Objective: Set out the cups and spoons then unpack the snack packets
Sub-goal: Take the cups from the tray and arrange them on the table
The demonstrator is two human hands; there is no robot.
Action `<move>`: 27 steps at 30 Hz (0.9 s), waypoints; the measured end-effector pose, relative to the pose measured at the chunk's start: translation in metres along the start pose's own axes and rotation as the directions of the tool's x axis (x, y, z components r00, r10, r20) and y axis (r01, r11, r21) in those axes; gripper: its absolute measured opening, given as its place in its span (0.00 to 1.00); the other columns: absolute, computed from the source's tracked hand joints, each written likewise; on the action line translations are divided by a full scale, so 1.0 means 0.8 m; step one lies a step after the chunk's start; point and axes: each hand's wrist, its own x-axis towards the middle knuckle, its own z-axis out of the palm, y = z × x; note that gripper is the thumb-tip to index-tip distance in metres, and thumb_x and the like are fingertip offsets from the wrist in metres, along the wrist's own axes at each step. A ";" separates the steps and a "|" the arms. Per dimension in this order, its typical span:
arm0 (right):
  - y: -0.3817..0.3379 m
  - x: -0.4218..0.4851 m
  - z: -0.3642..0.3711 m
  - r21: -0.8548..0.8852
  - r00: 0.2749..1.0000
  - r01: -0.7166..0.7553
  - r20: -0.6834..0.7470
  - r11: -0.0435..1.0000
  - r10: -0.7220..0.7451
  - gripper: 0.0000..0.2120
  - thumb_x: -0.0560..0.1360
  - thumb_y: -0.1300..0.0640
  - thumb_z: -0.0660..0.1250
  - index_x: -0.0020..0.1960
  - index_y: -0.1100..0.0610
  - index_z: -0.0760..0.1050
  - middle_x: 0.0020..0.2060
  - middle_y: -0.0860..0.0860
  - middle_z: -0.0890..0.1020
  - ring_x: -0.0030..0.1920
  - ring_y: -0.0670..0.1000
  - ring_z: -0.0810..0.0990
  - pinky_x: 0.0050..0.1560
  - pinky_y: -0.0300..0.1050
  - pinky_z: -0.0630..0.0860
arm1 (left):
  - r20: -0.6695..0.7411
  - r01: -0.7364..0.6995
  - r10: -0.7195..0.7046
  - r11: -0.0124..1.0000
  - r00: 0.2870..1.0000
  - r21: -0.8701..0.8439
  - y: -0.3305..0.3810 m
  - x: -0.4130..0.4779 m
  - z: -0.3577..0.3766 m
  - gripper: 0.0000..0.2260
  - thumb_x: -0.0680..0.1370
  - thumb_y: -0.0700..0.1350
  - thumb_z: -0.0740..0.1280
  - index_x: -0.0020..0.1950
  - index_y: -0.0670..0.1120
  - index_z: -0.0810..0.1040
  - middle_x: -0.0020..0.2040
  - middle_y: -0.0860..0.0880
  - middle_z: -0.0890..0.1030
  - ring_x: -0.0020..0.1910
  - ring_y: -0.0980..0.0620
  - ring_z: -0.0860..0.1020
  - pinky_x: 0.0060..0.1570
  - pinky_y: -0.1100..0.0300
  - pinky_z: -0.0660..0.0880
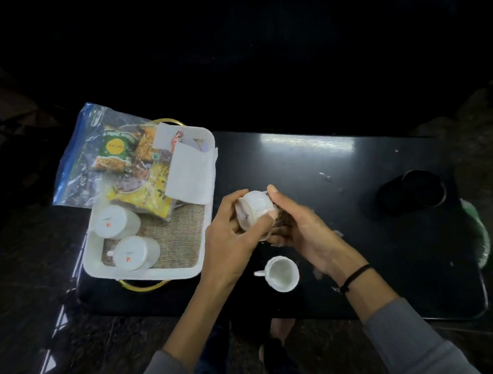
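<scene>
Both my hands hold one white cup [254, 207] tilted on its side above the black table [367, 209]. My left hand [228, 241] wraps it from the left, and my right hand [301, 229] grips it from the right. A second white cup [281, 273] stands upright on the table just below my hands, handle to the left. Two more white cups [117, 222] [136, 252] lie upside down in the white tray [147, 271]. A clear zip bag of snack packets [111, 161] rests on the tray's far end. No spoon shows clearly.
White paper napkins [191, 169] lie over the tray's far right corner. A dark round container [415, 192] stands at the table's right side, with something green [479, 230] at the right edge. The surroundings are dark floor.
</scene>
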 end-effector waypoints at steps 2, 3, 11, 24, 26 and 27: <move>-0.003 -0.014 -0.024 -0.027 0.999 0.022 -0.046 0.999 -0.023 0.28 0.70 0.30 0.71 0.56 0.51 0.85 0.43 0.51 0.87 0.41 0.47 0.84 0.42 0.41 0.79 | 0.061 0.028 -0.027 0.999 0.998 -0.027 -0.003 0.000 0.023 0.25 0.67 0.60 0.78 0.62 0.63 0.77 0.57 0.58 0.85 0.54 0.58 0.85 0.55 0.54 0.82; -0.002 -0.021 -0.037 -0.047 0.996 0.037 -0.081 0.998 -0.040 0.28 0.70 0.30 0.71 0.57 0.52 0.85 0.45 0.51 0.88 0.43 0.48 0.85 0.44 0.41 0.79 | 0.095 0.037 -0.036 0.999 0.995 -0.017 -0.005 0.000 0.034 0.25 0.67 0.60 0.78 0.63 0.64 0.76 0.58 0.58 0.84 0.55 0.59 0.84 0.57 0.55 0.81; 0.035 -0.077 -0.117 -0.093 0.911 0.087 -0.396 0.992 -0.117 0.25 0.65 0.40 0.80 0.54 0.56 0.83 0.47 0.50 0.88 0.47 0.45 0.87 0.40 0.33 0.79 | 0.248 -0.040 -0.073 0.906 0.966 0.421 -0.014 -0.027 0.068 0.32 0.69 0.62 0.76 0.71 0.58 0.71 0.66 0.60 0.79 0.65 0.61 0.77 0.65 0.57 0.75; 0.122 -0.092 -0.140 -0.860 0.858 -0.130 -0.346 0.493 -0.378 0.25 0.63 0.31 0.67 0.53 0.44 0.69 0.51 0.40 0.73 0.49 0.45 0.75 0.58 0.48 0.63 | 0.270 -0.162 -0.089 0.611 0.959 0.775 -0.077 -0.054 0.072 0.42 0.69 0.54 0.79 0.78 0.55 0.62 0.78 0.57 0.63 0.76 0.55 0.64 0.72 0.52 0.65; 0.132 -0.090 -0.139 -0.896 0.856 -0.126 -0.315 0.426 -0.409 0.26 0.63 0.32 0.67 0.55 0.45 0.69 0.51 0.41 0.72 0.48 0.46 0.76 0.57 0.47 0.63 | 0.272 -0.165 -0.085 0.615 0.958 0.771 -0.081 -0.056 0.073 0.40 0.70 0.51 0.79 0.77 0.55 0.62 0.77 0.58 0.65 0.74 0.54 0.67 0.71 0.52 0.67; 0.137 -0.088 -0.138 -0.910 0.853 -0.123 -0.301 0.396 -0.426 0.26 0.63 0.33 0.67 0.55 0.46 0.69 0.51 0.41 0.72 0.48 0.46 0.76 0.56 0.47 0.63 | 0.273 -0.168 -0.083 0.611 0.958 0.774 -0.083 -0.057 0.073 0.40 0.70 0.50 0.78 0.77 0.55 0.62 0.76 0.58 0.65 0.73 0.54 0.68 0.70 0.52 0.67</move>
